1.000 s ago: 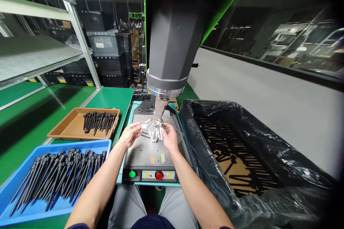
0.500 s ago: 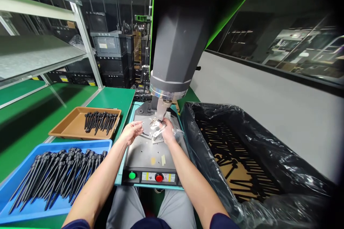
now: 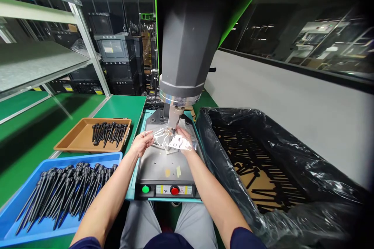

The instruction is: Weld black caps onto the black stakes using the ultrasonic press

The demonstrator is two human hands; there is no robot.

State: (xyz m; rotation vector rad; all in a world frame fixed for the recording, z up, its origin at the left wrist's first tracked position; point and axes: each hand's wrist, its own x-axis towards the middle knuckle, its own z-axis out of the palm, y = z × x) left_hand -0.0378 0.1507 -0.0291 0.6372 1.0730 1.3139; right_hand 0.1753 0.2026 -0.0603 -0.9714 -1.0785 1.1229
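My left hand (image 3: 142,142) pinches the left edge of a clear plastic film or bag (image 3: 161,135) over the metal plate (image 3: 159,169) of a press-like machine. My right hand (image 3: 184,139) is partly behind the glare of the film, its fingers by the machine's metal tip (image 3: 175,117). A small dark piece shows at that tip, close to my right fingers; whether they hold it is unclear. Below the film a pale fixture block (image 3: 171,151) sits on the plate. The machine's dark head (image 3: 187,46) hangs above.
At the left, a blue tray (image 3: 87,158) and an orange tray (image 3: 78,136) hold several black ribbed rods. A box lined with black plastic (image 3: 210,151) holds more at the right. Green (image 3: 145,189) and red (image 3: 174,190) buttons line the machine's front. A metal shelf (image 3: 43,62) stands back left.
The plastic film is spread wider between my hands, and its right part now covers my right fingers. The small dark piece sits lower at the tip. The view has shifted slightly.
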